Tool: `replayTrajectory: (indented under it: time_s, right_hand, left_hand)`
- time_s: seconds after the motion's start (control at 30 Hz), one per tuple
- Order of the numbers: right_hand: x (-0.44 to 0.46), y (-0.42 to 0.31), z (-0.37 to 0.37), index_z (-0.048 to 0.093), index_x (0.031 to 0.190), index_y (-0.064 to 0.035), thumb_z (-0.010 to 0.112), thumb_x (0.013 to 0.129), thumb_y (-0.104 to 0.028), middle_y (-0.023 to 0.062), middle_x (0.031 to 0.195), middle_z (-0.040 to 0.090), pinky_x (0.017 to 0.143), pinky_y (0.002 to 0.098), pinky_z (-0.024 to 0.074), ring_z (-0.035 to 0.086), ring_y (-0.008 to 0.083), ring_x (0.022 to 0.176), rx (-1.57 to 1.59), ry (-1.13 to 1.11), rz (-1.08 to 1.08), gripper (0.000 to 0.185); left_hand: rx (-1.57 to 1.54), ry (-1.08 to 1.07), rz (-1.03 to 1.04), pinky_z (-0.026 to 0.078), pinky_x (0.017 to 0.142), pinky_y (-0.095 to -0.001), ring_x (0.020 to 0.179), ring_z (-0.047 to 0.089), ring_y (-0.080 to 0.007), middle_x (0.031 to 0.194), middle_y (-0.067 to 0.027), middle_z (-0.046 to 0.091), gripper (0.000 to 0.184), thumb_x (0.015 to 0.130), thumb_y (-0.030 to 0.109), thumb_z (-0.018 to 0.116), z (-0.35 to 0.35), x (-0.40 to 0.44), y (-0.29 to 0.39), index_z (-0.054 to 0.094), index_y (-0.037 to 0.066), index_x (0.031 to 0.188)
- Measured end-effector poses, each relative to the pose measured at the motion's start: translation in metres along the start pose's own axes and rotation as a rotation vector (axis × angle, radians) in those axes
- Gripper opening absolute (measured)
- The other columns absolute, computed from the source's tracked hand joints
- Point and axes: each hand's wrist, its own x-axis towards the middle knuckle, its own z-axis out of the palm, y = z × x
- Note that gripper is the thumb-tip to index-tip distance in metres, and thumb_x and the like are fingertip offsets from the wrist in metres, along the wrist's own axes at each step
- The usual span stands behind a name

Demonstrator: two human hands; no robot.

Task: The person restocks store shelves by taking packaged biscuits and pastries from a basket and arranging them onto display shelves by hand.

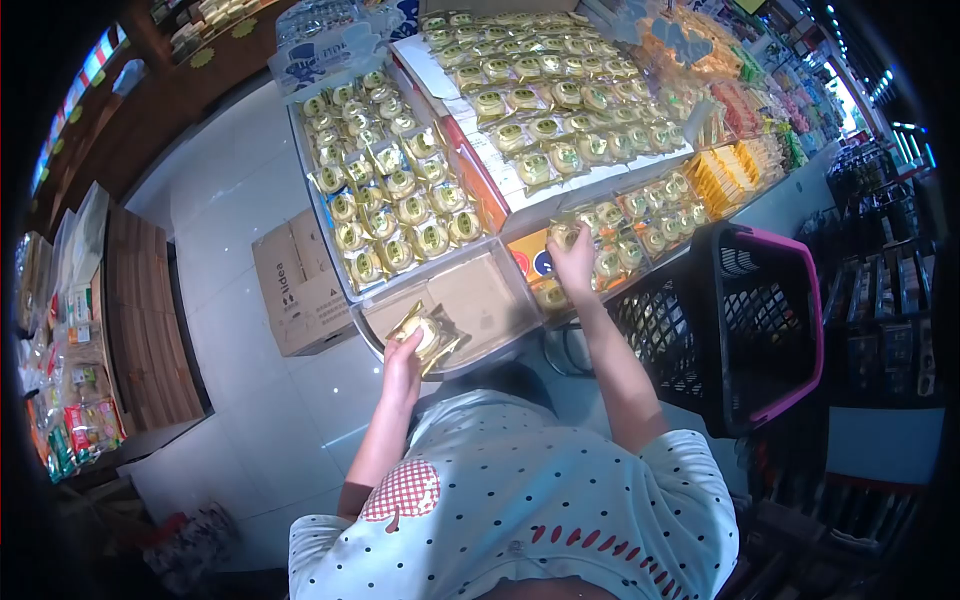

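My left hand (401,362) is closed on clear-and-gold wrapped round pastries (430,332), over the corner compartment of the display; how many it holds I cannot tell. Above the right-hand row of compartments, my right hand (574,264) grips a wrapped pastry (563,236) with its fingers. Beside that hand lie more wrapped pastries (608,263) of the same kind. The cardboard-lined corner compartment (485,290) sits between my hands, its tan bottom showing.
Rows of wrapped pastries fill the left bin (400,210) and the raised white stand (530,185). A black shopping basket (710,330) with a pink handle (815,340) is at my right. A cardboard box (295,285) stands on the floor left of the display. Yellow packets (725,178) lie farther right.
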Motion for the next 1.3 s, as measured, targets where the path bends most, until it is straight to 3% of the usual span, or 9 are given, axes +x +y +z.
replayTrajectory:
  time_s: [0.03,0.13,0.3,0.6,0.73,0.83,0.93,1.0,1.3]
  right_hand:
    - [-0.005,-0.009,-0.006,0.042,0.115,-0.001,0.069,0.07,-0.023,0.0196,0.109,0.052,0.089,0.0416,0.0365,0.05,0.0327,0.103,-0.002,-0.001,-0.004,0.058]
    - [-0.02,-0.025,-0.01,0.037,0.118,0.0004,0.071,0.071,-0.007,0.0136,0.102,0.05,0.076,0.0297,0.0442,0.052,0.0183,0.09,0.594,-0.02,0.029,0.059]
    - [-0.076,-0.094,-0.04,0.035,0.119,0.001,0.073,0.071,-0.011,0.0115,0.102,0.049,0.079,0.0299,0.0438,0.052,0.0187,0.091,0.594,-0.407,0.065,0.062]
    - [-0.133,-0.136,-0.041,0.036,0.12,0.001,0.067,0.077,-0.021,0.0209,0.108,0.046,0.085,0.0398,0.04,0.049,0.0337,0.099,0.321,-0.368,-0.253,0.057]
    - [-0.142,-0.145,-0.058,0.04,0.119,-0.0012,0.062,0.082,-0.018,0.0167,0.107,0.049,0.082,0.0352,0.0422,0.052,0.0255,0.096,0.64,-0.609,0.004,0.046]
    - [-0.138,-0.134,-0.062,0.042,0.121,-0.0009,0.063,0.081,-0.015,0.0121,0.107,0.051,0.082,0.0314,0.0429,0.053,0.0194,0.093,0.646,-0.663,-0.064,0.047]
    - [-0.111,-0.08,-0.043,0.049,0.111,-0.0026,0.064,0.079,-0.022,0.0129,0.099,0.054,0.077,0.0341,0.0437,0.054,0.0238,0.089,0.454,-0.561,-0.013,0.041]
    - [-0.087,-0.051,-0.042,0.051,0.107,-0.0021,0.065,0.075,-0.024,0.0148,0.097,0.054,0.076,0.0387,0.0443,0.055,0.029,0.087,0.134,-0.314,-0.233,0.041]
    - [-0.075,-0.017,-0.029,0.051,0.104,-0.0047,0.066,0.064,-0.026,0.0154,0.092,0.053,0.075,0.0432,0.0445,0.056,0.0316,0.087,-0.428,-0.357,-0.062,0.047]
  left_hand:
    - [-0.03,-0.016,-0.031,0.038,0.093,-0.0346,0.108,0.05,-0.0198,0.114,-0.0101,0.054,0.041,0.083,0.012,0.057,0.001,0.001,0.0,0.043,0.0,0.12]
    - [-0.008,-0.056,-0.035,0.037,0.094,-0.0335,0.108,0.049,-0.0192,0.115,-0.0098,0.053,0.042,0.084,0.013,0.057,0.009,0.005,-0.002,0.042,0.001,0.121]
    - [0.055,-0.064,-0.039,0.032,0.097,-0.0351,0.112,0.047,-0.0195,0.116,-0.0102,0.053,0.047,0.083,0.021,0.059,0.036,0.001,-0.003,0.041,0.0,0.121]
    - [0.087,-0.203,-0.121,0.047,0.076,-0.0275,0.095,0.055,-0.0159,0.105,-0.0076,0.054,0.052,0.084,0.033,0.06,0.047,-0.007,-0.014,0.039,0.002,0.12]
    - [0.042,-0.161,-0.111,0.048,0.079,-0.0314,0.093,0.057,-0.0181,0.103,-0.0073,0.057,0.043,0.086,0.027,0.057,0.045,-0.007,-0.014,0.041,0.006,0.12]
    - [-0.024,-0.169,-0.181,0.047,0.082,-0.0349,0.096,0.057,-0.0204,0.107,-0.0077,0.057,0.04,0.086,0.024,0.055,0.031,0.002,-0.016,0.042,0.007,0.121]
    - [-0.097,-0.122,-0.207,0.047,0.084,-0.0369,0.098,0.057,-0.0226,0.109,-0.0095,0.056,0.042,0.086,0.025,0.056,0.025,0.001,-0.017,0.043,0.006,0.121]
    - [-0.14,-0.124,-0.207,0.045,0.087,-0.0387,0.102,0.056,-0.0253,0.112,-0.0127,0.056,0.044,0.086,0.027,0.056,0.018,0.002,-0.02,0.043,0.005,0.122]
    - [-0.129,-0.16,-0.25,0.043,0.089,-0.0371,0.105,0.054,-0.0239,0.116,-0.0125,0.054,0.046,0.086,0.026,0.055,0.015,0.001,-0.018,0.041,0.005,0.124]
